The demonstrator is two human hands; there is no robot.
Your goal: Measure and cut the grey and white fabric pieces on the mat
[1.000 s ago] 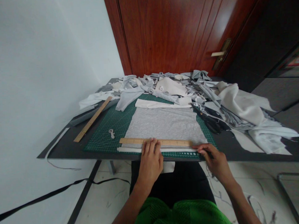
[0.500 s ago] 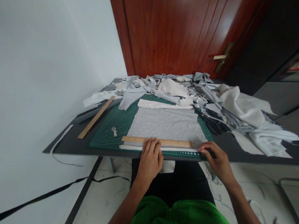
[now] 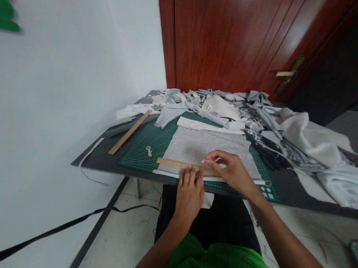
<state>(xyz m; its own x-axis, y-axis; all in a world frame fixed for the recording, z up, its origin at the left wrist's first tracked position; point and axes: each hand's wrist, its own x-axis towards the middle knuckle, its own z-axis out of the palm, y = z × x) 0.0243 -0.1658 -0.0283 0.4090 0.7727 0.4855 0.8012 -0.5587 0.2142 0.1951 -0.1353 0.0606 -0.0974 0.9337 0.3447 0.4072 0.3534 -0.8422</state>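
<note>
Right hand (image 3: 228,169): has come from the right end of the white strip, half a second ago, inward over the right part of the ruler; the view has also swung, so the table sits further right.
Right fingertips: thumb and forefinger drawn close together near the ruler's far side; whether they touch or pinch something small, I cannot tell.
Left hand (image 3: 188,193): stays palm down, fingers side by side with their tips resting on the ruler, not wrapped around it.
Wooden ruler (image 3: 174,163): lies on the near part of the grey cloth (image 3: 194,143), just ahead of the left hand; its right end is hidden by the right hand.
Long axis: runs left to right across the body, slanting slightly nearer at the right, roughly parallel to the white strip (image 3: 165,174) on its near side.
Nearer hand: the left, in contact around the ruler's middle.
Cutting mat (image 3: 138,153): green, beneath the cloth.
</note>
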